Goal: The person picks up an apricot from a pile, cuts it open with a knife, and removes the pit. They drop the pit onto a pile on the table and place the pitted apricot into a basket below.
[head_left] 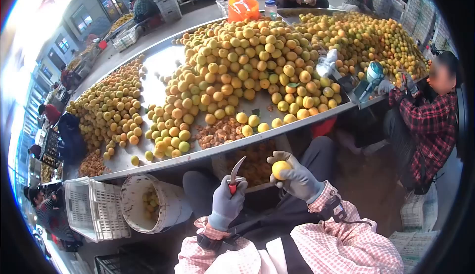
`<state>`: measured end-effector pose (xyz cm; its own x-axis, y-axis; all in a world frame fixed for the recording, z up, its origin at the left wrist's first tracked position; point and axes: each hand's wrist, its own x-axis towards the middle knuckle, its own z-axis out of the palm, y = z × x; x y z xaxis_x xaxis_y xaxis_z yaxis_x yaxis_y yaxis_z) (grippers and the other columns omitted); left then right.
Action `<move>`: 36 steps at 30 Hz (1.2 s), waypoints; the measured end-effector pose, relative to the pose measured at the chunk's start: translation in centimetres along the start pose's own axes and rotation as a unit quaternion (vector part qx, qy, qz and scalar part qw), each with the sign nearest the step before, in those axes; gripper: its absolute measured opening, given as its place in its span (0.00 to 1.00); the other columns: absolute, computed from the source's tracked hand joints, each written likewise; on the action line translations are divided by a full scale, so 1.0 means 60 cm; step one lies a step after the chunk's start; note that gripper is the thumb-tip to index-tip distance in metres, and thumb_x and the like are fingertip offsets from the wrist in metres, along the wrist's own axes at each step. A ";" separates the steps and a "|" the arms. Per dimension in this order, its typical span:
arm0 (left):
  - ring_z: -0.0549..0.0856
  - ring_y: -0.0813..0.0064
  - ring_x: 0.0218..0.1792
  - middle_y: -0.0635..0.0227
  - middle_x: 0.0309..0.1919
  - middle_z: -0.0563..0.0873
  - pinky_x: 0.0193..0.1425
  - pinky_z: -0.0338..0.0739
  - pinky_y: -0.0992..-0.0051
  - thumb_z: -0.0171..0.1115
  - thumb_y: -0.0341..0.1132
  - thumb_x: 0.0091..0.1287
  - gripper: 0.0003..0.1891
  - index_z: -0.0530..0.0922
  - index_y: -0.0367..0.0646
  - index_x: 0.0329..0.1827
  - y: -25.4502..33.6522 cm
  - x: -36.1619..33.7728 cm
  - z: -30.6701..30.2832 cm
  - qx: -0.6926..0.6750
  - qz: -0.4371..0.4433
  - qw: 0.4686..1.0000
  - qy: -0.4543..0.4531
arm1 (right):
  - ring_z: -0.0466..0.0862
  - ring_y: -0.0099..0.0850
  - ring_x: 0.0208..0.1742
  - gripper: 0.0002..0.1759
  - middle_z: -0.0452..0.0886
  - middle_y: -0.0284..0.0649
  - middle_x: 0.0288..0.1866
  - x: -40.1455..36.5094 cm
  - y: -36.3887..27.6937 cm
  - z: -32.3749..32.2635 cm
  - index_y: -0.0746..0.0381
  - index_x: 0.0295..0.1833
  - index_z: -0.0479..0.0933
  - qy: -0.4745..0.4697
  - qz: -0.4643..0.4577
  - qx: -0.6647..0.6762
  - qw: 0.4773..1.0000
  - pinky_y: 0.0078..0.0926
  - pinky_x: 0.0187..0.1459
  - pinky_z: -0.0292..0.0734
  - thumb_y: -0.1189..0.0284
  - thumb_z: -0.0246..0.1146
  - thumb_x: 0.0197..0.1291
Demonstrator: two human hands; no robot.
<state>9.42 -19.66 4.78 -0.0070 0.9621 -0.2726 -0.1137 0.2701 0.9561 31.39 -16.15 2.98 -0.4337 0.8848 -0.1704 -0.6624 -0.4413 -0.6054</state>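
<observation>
My gloved left hand (227, 203) is closed round the red handle of a curved-blade knife (237, 169), its tip pointing up. To the right, my gloved right hand (301, 181) grips a round yellow-orange fruit (280, 170), perhaps a persimmon, between thumb and fingers. Knife and fruit are apart. Both hands are above my lap, just below the edge of a metal table (213, 154). A large heap of similar fruit (232, 71) covers much of the table. Near its edge lies a pile of brown-orange scraps (220, 133).
A white bucket (170, 205) with some fruit inside and white plastic crates (105, 209) stand at my left. An orange bag (242, 8) rests behind the heap. On the right sits a co-worker in a checked shirt (428, 120), near a teal container (374, 72).
</observation>
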 end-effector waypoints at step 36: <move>0.84 0.54 0.28 0.57 0.27 0.84 0.30 0.76 0.64 0.68 0.35 0.59 0.16 0.76 0.45 0.49 -0.025 -0.005 0.032 0.446 0.297 0.838 -0.098 | 0.74 0.28 0.60 0.30 0.74 0.37 0.54 -0.040 0.040 0.025 0.57 0.59 0.67 -0.048 -0.129 -0.109 0.984 0.29 0.65 0.67 0.83 0.71 0.52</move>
<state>11.52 -20.28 3.62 0.3749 0.9006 0.2199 0.6410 -0.4232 0.6403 29.97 -19.56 3.10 -0.3313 0.9402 0.0796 -0.6153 -0.1513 -0.7736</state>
